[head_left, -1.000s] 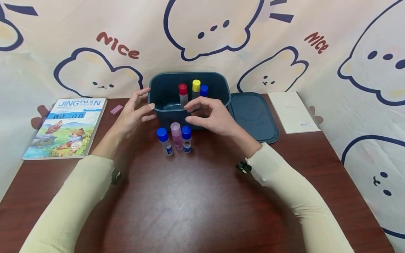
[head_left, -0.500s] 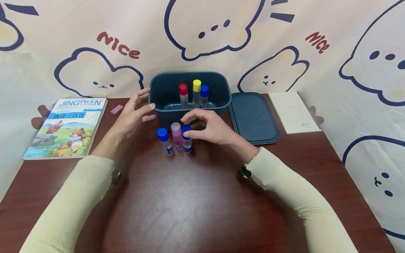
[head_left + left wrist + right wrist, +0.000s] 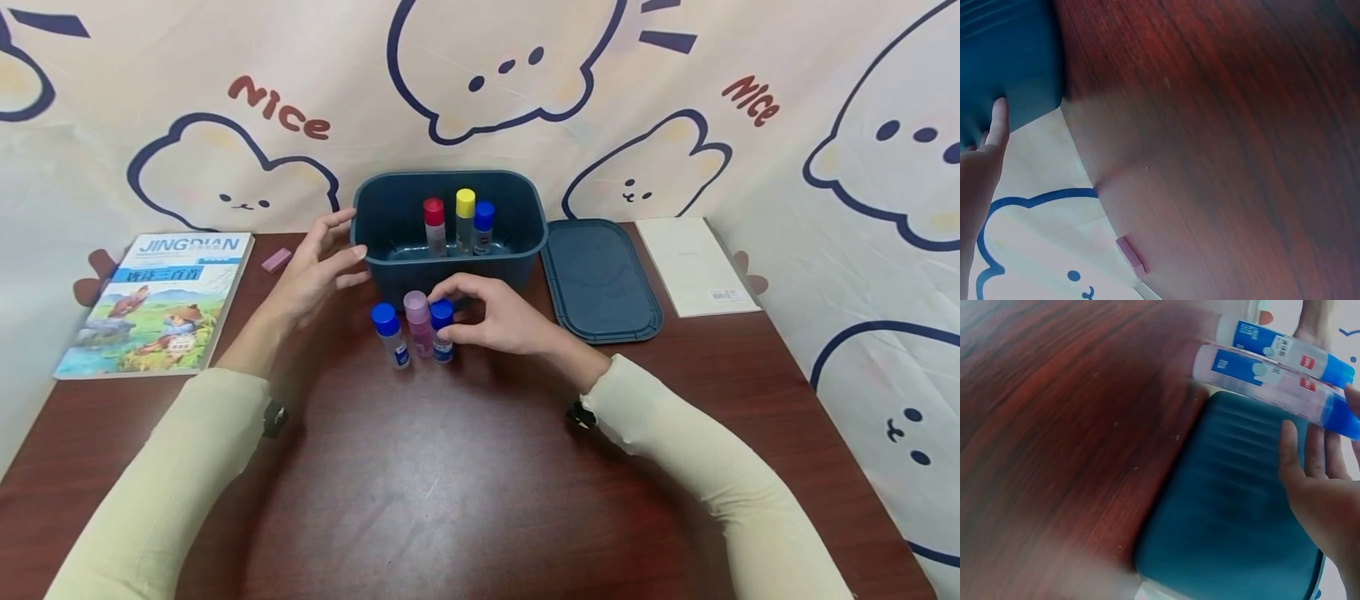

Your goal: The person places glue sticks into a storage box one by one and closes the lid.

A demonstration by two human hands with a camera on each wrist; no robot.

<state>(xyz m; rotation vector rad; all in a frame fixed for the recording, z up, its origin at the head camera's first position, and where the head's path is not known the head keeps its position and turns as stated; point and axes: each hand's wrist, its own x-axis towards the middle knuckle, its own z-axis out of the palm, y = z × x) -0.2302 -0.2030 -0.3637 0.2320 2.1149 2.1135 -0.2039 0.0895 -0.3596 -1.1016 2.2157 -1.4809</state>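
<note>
A cream cloth (image 3: 510,92) printed with cartoon faces and two "Nice" words hangs behind the dark wooden table (image 3: 480,483). I count six bottles in all. Three stand inside the one bin (image 3: 405,278): a red-capped bottle (image 3: 434,229), a yellow-capped bottle (image 3: 465,218) and a blue-capped bottle (image 3: 483,227). Three more stand on the table in front of it: the left bottle (image 3: 392,340) and the right bottle (image 3: 442,313), both with blue caps, and the pink bottle (image 3: 420,327) between them. The right hand (image 3: 498,317) has its thumb and forefinger bent in a narrow grip round the right bottle, near its cap; how firmly they press I cannot tell. The left hand (image 3: 318,265) is spread wide, touching the bin's left end without gripping anything else. One lid (image 3: 603,279) lies flat to the right of the bin, one white item (image 3: 696,265) with a barcode beyond it; on the left are one book (image 3: 161,304) and one pink block (image 3: 277,260). Only the head view shows inside the bin. The left wrist view adds a fingertip resting on the bin's outer wall. The right wrist view shows ridges on the bin, blue labels with small red marks on two bottles, and three fingers standing apart from those bottles' bodies.
</note>
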